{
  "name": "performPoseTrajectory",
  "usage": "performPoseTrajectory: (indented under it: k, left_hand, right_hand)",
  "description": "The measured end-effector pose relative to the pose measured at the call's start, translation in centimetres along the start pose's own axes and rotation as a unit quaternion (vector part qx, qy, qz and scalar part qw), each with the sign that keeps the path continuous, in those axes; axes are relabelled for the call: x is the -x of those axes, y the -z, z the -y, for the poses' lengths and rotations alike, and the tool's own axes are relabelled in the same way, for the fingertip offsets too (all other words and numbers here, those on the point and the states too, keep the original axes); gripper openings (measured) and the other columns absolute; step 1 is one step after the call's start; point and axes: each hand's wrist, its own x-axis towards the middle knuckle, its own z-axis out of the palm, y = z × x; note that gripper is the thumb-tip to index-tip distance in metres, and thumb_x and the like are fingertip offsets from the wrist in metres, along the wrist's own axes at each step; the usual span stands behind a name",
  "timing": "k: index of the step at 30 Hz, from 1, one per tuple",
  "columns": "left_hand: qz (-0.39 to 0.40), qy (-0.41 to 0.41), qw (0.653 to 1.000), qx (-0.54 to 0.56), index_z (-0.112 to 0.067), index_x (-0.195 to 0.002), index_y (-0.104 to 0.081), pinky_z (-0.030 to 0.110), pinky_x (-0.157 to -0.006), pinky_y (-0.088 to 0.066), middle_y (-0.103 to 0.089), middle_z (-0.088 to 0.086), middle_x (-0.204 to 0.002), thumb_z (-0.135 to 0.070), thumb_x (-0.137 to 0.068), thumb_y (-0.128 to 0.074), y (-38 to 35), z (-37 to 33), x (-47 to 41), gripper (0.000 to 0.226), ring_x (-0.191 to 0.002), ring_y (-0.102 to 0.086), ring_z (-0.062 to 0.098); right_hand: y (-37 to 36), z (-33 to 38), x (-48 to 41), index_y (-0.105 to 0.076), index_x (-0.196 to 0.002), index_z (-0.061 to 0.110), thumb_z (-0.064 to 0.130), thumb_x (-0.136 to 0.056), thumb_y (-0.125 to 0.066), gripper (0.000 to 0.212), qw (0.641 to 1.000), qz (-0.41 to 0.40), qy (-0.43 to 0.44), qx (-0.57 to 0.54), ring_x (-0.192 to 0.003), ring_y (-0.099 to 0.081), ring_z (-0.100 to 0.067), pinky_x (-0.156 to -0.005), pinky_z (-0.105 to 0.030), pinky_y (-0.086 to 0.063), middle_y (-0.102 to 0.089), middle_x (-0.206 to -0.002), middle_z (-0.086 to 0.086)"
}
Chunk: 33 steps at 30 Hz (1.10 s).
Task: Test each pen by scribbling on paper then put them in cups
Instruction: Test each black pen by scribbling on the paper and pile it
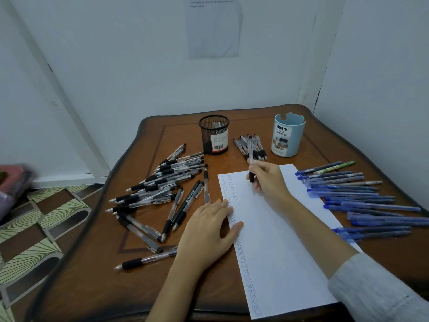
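While the right hand (pixel 269 180) pinches the black-grip pen (pixel 250 149), its shaft leaning toward the table's (pixel 232 296) far edge, the mesh cup (pixel 214 134) stands beyond-left; the flat left hand (pixel 209 231) pins the paper (pixel 278 240).

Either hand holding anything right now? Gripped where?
Right hand grips one pen low on its barrel, around the black grip section, tip down at the paper. Left hand holds nothing; it rests flat on the paper's left edge.

Left hand (pixel 209 226) lies flat, palm down, fingers straight; right hand (pixel 267 180), fingers curled, pinches a pen (pixel 251 149).
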Motion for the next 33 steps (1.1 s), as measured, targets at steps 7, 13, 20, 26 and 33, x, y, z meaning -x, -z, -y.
performPoseTrajectory:
  k: [7, 13, 20, 26, 33]
  left_hand:
    - [0.01, 0.013, 1.0, -0.006, -0.031, -0.148, -0.028, 0.016, -0.111, 0.006, -0.019, -0.015, -0.157, -0.058, -0.097, -0.025, -0.1, 0.2, -0.2, 0.058, -0.144, -0.005, -0.001]
    - [0.006, 0.009, 1.0, -0.011, -0.032, -0.149, -0.026, 0.014, -0.111, 0.009, -0.016, -0.016, -0.157, -0.061, -0.096, -0.024, -0.6, 0.7, -0.3, 0.061, -0.143, 0.0, -0.004]
    - [-0.004, 0.004, 1.0, -0.004, -0.033, -0.148, -0.029, 0.012, -0.108, 0.011, -0.019, -0.017, -0.156, -0.07, -0.085, -0.01, -0.8, 0.7, -0.4, 0.076, -0.139, -0.001, -0.008]
    - [0.0, 0.01, 1.0, -0.002, -0.032, -0.147, -0.032, 0.014, -0.112, 0.005, -0.022, -0.015, -0.156, -0.07, -0.085, -0.012, -0.8, 0.7, -0.3, 0.075, -0.144, -0.009, -0.002]
    - [0.0, 0.01, 1.0, 0.001, -0.029, -0.146, -0.036, 0.019, -0.116, -0.003, -0.028, -0.011, -0.155, -0.063, -0.091, -0.025, -0.7, 0.5, -0.3, 0.065, -0.143, -0.017, 0.001]
  right_hand:
    - [2.0, 1.6, -5.5, -0.069, -0.113, 0.0, 0.012, -0.089, -0.066, 0.027, 0.968, -0.123, 0.083, 0.2, -0.096, -0.056, -0.013, -0.08, -0.02, -0.04, -0.068, -0.113, -0.013]
    - [1.4, 0.4, -9.1, -0.069, -0.108, -0.002, 0.011, -0.086, -0.07, 0.026, 0.949, -0.183, 0.067, 0.249, -0.095, -0.064, -0.025, -0.077, -0.021, -0.043, -0.069, -0.105, -0.018]
    - [0.8, -0.2, -10.0, -0.07, -0.107, 0.0, 0.014, -0.094, -0.06, 0.022, 0.926, -0.173, 0.066, 0.33, -0.098, -0.062, -0.027, -0.077, -0.028, -0.046, -0.068, -0.108, -0.017]
    - [-0.4, 0.8, -6.9, -0.074, -0.101, 0.015, 0.012, -0.089, -0.065, 0.015, 0.917, -0.036, 0.224, 0.327, -0.08, -0.055, -0.006, -0.075, -0.023, -0.047, -0.063, -0.1, -0.002]
    - [-4.4, 2.4, -2.9, -0.074, -0.105, 0.027, 0.012, -0.087, -0.068, 0.024, 0.853, 0.289, 0.267, 0.344, -0.09, -0.044, -0.002, -0.073, -0.008, -0.033, -0.053, -0.095, 0.013]
